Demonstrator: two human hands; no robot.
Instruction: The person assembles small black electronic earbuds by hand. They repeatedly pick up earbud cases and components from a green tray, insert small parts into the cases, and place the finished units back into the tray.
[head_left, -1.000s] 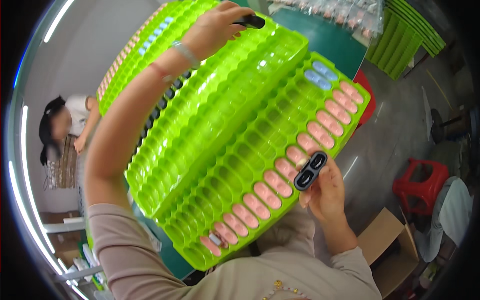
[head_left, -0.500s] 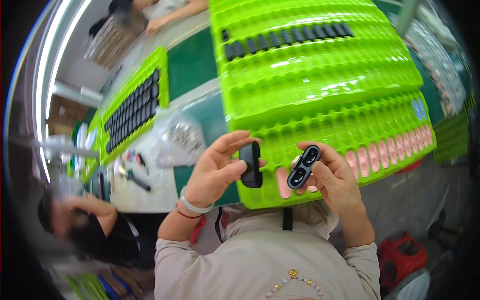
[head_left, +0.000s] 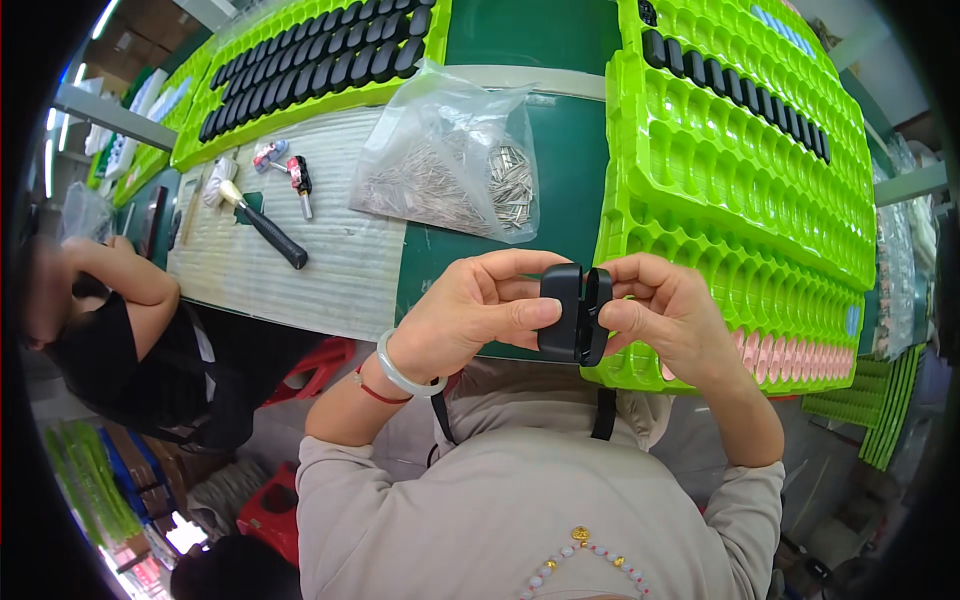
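In front of my chest, my left hand (head_left: 465,312) holds a black earbud case shell (head_left: 561,322) upright, thumb on its face and fingers behind. My right hand (head_left: 668,318) pinches a slimmer black case part (head_left: 597,305) between thumb and fingers. The two parts stand side by side with their edges very close; I cannot tell whether they are joined. Just beyond my right hand lies a green moulded tray (head_left: 670,225). Pink pieces (head_left: 775,358) sit in its near row, and black pieces (head_left: 735,88) line a far row.
Left of the tray, a clear bag of metal pins (head_left: 440,175) lies on the green table (head_left: 435,275). A black-handled tool (head_left: 272,238) rests on a pale ribbed mat (head_left: 345,280). Behind it stands a green tray of black cases (head_left: 330,60). Another person (head_left: 130,300) sits at left.
My two hands have come together, bringing the separate case parts side by side. The right-hand part has turned, so its two round hollows no longer show. My view has swung left.
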